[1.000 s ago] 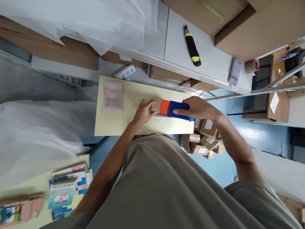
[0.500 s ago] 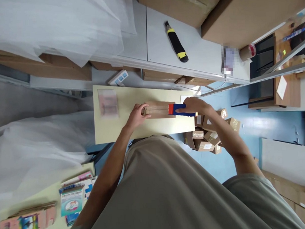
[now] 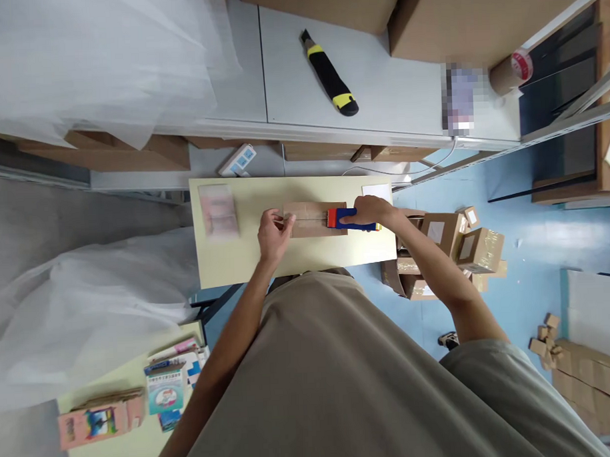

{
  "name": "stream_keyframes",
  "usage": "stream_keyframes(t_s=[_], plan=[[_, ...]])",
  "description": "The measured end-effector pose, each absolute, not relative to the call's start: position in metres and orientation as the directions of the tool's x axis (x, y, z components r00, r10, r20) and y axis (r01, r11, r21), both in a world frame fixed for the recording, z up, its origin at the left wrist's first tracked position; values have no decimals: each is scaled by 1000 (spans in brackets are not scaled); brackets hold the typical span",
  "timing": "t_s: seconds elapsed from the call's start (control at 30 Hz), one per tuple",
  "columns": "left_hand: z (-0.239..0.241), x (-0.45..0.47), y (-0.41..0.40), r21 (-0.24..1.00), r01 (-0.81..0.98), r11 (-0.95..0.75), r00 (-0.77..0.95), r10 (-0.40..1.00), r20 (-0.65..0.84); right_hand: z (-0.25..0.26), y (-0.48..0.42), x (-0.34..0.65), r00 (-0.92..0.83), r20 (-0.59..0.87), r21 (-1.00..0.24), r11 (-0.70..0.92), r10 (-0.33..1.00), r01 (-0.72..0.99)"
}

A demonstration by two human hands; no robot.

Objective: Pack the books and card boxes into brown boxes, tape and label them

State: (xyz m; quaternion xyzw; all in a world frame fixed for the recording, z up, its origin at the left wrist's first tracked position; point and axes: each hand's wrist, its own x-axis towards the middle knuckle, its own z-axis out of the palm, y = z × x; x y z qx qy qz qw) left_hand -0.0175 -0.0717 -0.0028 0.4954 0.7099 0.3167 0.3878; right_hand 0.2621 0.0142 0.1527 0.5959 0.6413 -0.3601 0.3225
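A small brown cardboard box (image 3: 312, 229) lies lengthwise on the pale yellow table (image 3: 251, 264), with a seam running along its top. At its left end is my left hand (image 3: 275, 236), fingers curled and thumb against the box edge; the exact grip is partly hidden. My right hand (image 3: 369, 211) grips a blue tape dispenser with a red front (image 3: 342, 218). The red front rests over the right part of the box, on the seam. I cannot make out the tape itself.
A thin pinkish booklet (image 3: 218, 211) lies at the table's left. Behind, a grey shelf (image 3: 395, 99) bears a black-yellow utility knife (image 3: 331, 77), a tape roll (image 3: 510, 73) and large cartons (image 3: 458, 23). Boxes (image 3: 442, 234) are piled on the floor, right. Books (image 3: 165, 390) lie lower left.
My right hand has moved the tape dispenser slightly left along the box. My left hand has changed its hold at the left end, and the top there looks flatter. The view has shifted a little.
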Motion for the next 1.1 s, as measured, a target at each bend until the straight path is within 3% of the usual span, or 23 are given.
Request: stream_keyframes(t_s=[0.07, 0.2, 0.4, 0.53, 0.67, 1.1], plan=[[-7, -5, -72, 816, 432, 384, -338, 908, -249, 152, 15, 264, -89, -856, -105, -2, 509, 994], [-14, 7, -74, 814, 389, 433, -427, 867, -257, 148, 15, 272, -129, -859, -161, -21, 495, 987], [-10, 13, -83, 736, 565, 372, -438, 892, -114, 135, 13, 288, -210, -834, -218, 46, 511, 975], [5, 33, -79, 635, 762, 125, -190, 981, 35, 136, 12, 287, -222, -818, -216, 74, 531, 974], [14, 59, -66, 580, 812, -58, 119, 991, -67, 141, 13, 283, -233, -804, -208, 109, 547, 972], [15, 69, -58, 484, 875, -24, 123, 977, -174, 134, 15, 298, -311, -800, -296, 114, 512, 948]])
